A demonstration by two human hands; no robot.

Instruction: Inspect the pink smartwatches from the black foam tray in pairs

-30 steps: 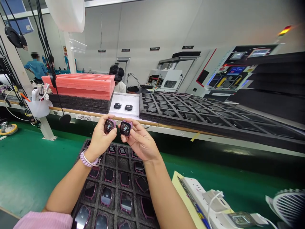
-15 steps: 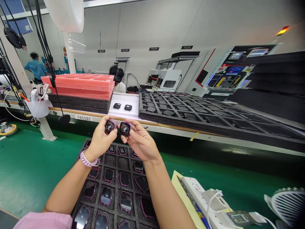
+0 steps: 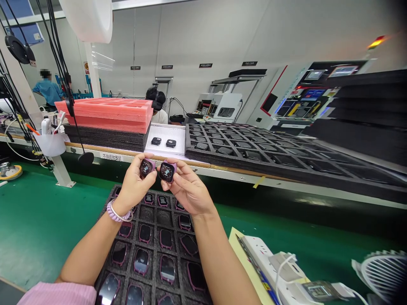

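Left watch (image 3: 146,169): purple case, dark screen lit, held up above the far end of the black foam tray (image 3: 154,264).
Right watch (image 3: 167,171): purple and lit too, just beside the first, a narrow gap between.
Left hand (image 3: 137,185): thumb and fingers pinched on the left watch.
Right hand (image 3: 190,191): fingers closed around the edges of the right watch.
Left wrist: lilac coiled band (image 3: 115,212) and a pale bangle.
Tray pockets: purple-rimmed watches (image 3: 165,238); some in the far row show lit text.
Bench (image 3: 57,224): green; to the right, a white power strip (image 3: 259,250) beside yellow paper (image 3: 234,237).
Shelf (image 3: 222,173): white tray (image 3: 162,130) bearing two small black pieces (image 3: 171,143), between stacked pink foam (image 3: 104,114) on the left and a large black foam tray (image 3: 197,154) on the right.
Beyond: I see one person in blue (image 3: 51,91), another in dark headgear (image 3: 162,116).
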